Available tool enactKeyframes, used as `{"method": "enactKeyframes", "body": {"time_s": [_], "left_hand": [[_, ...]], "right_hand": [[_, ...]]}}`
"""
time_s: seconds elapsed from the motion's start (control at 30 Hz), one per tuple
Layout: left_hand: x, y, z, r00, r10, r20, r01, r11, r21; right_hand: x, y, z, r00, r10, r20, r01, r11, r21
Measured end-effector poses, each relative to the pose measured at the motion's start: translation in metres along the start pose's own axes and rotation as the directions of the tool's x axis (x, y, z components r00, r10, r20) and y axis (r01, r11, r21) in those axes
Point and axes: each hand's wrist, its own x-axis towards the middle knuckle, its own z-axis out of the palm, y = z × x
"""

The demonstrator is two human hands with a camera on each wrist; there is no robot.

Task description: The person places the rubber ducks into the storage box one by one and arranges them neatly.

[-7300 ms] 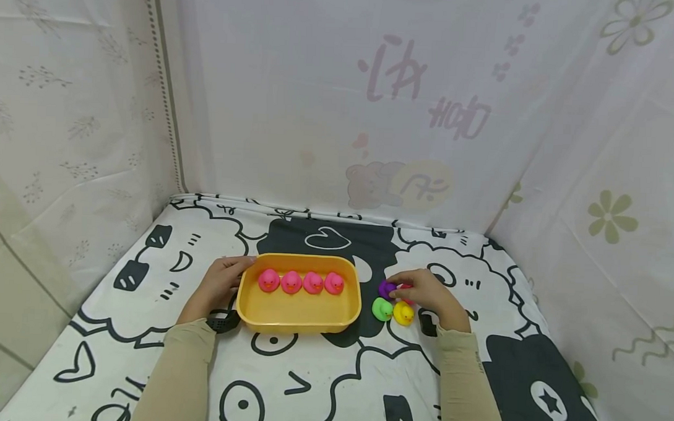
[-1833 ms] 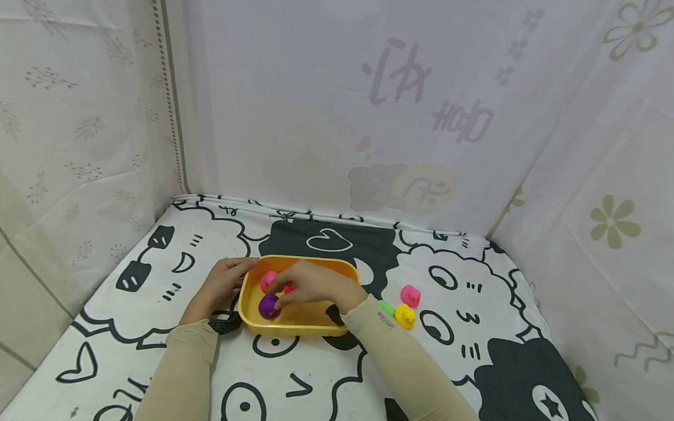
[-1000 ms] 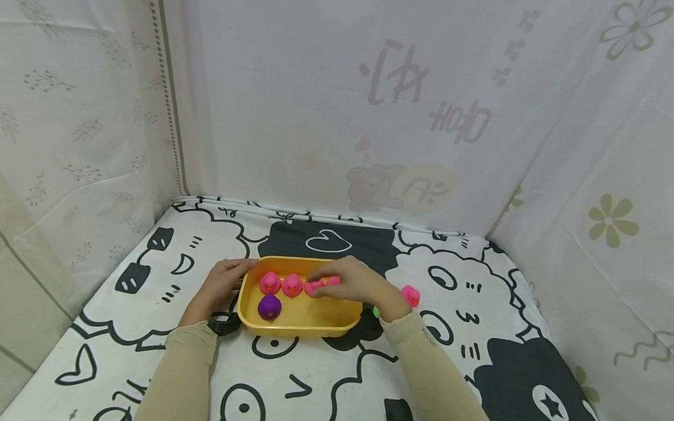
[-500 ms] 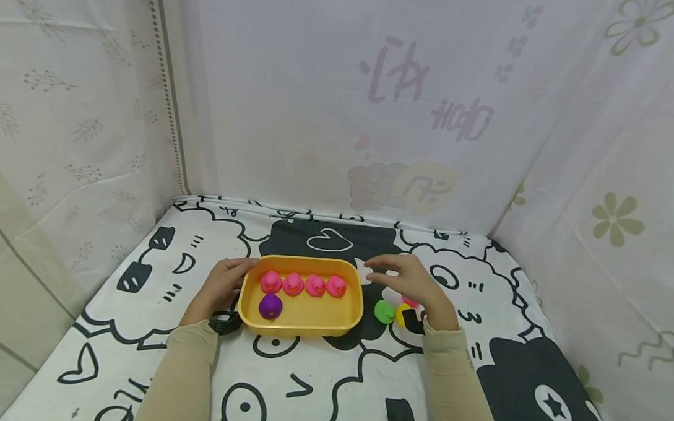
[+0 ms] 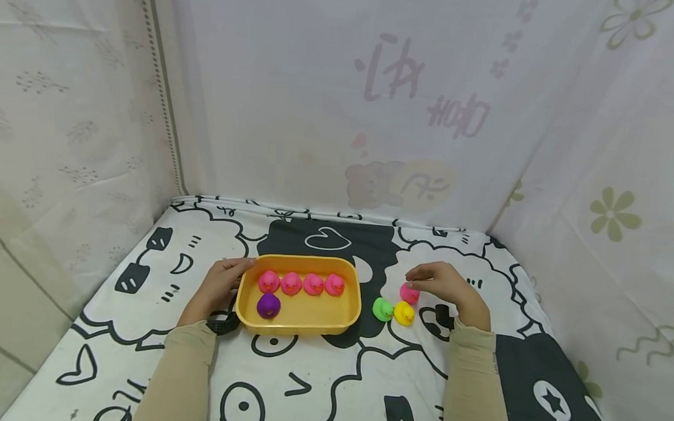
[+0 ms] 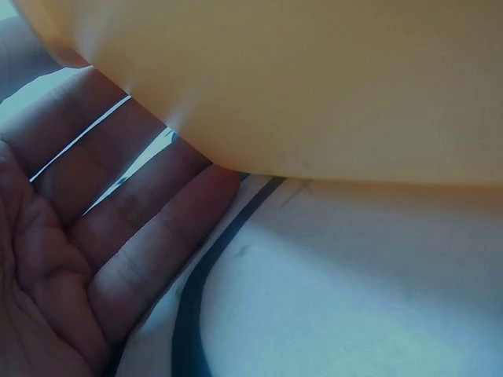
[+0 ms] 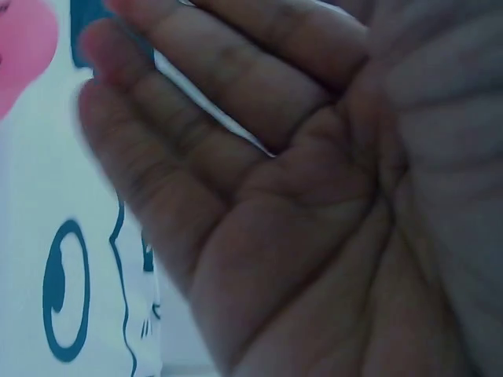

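In the head view, my left hand is at the left end of a yellow tray, fingertips at its rim. The left wrist view shows its fingers extended against the tray's outer wall; the thumb is hidden. Inside the tray, several pink rubber ducks form a row along the back, and a purple rubber duck sits in front of the leftmost. My right hand hovers over a pink rubber duck on the cloth, fingers loosely extended, palm free of objects in the right wrist view.
A green rubber duck and a yellow rubber duck stand in front of the loose pink one, right of the tray. Black-and-white patterned cloth covers the table. Pale printed curtains enclose the back and sides.
My right hand carried the purple duck from the cloth group into the tray, let go of it, and came back right to the loose pink duck. The left hand stayed at the tray.
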Motion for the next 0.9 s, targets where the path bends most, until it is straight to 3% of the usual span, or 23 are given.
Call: {"method": "enactKeyframes", "body": {"time_s": [0.17, 0.27, 0.5, 0.9], "left_hand": [[-0.001, 0.000, -0.001, 1.000, 0.001, 0.002, -0.001, 1.000, -0.006], [-0.001, 0.000, -0.001, 1.000, -0.002, 0.009, 0.003, 1.000, -0.020], [0.001, 0.000, -0.001, 1.000, -0.001, 0.013, 0.002, 1.000, -0.020], [0.002, 0.000, 0.000, 1.000, -0.017, 0.005, 0.017, 1.000, -0.010]], "right_hand": [[0.001, 0.008, 0.002, 0.997, 0.049, 0.053, -0.051, 0.998, 0.032], [0.000, 0.010, 0.002, 0.997, 0.035, 0.065, -0.037, 0.999, 0.034], [-0.001, 0.020, 0.002, 0.995, 0.068, 0.071, -0.073, 0.995, 0.066], [0.003, 0.029, 0.006, 0.998, 0.064, 0.031, -0.065, 0.996, 0.060]]}}
